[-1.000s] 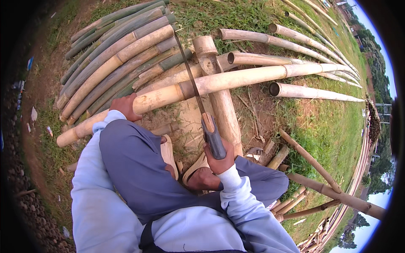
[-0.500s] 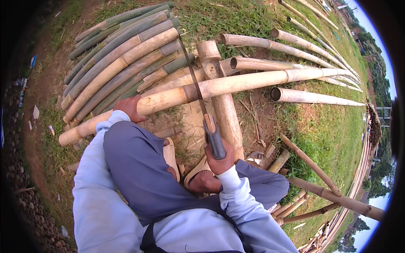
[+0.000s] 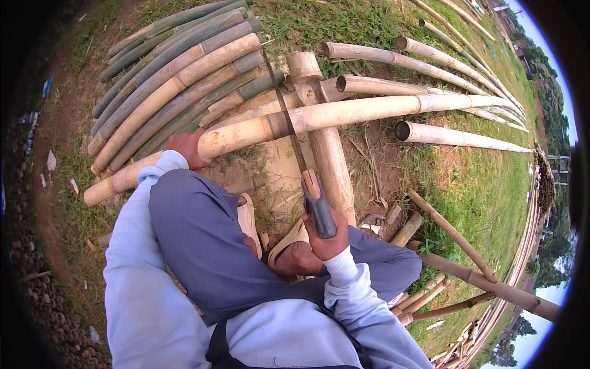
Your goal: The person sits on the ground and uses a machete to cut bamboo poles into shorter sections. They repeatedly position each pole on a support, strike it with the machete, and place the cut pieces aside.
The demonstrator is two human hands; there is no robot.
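Observation:
A long pale bamboo pole [image 3: 359, 113] slants across in front of me. My left hand [image 3: 188, 149] grips it near its left end, beside my knee. In my right hand [image 3: 327, 237] is the dark handle of a handsaw [image 3: 283, 106], its narrow blade lying across the pole next to a dark joint ring. I cannot make out how deep the teeth sit. Just right of the blade the pole rests over a thick bamboo support [image 3: 330, 163], which runs from the far side toward my right leg.
Cut bamboo lengths [image 3: 184, 77], green and tan, lie stacked at the far left. Several long poles [image 3: 442, 136] stretch off to the right over grass. A frame of crossed bamboo [image 3: 479, 284] stands at the right. My sandalled feet [image 3: 293, 246] are below the pole.
My right hand has drawn the saw slightly back toward me and to the right. The pole's held part and my left hand appear a little higher in the view.

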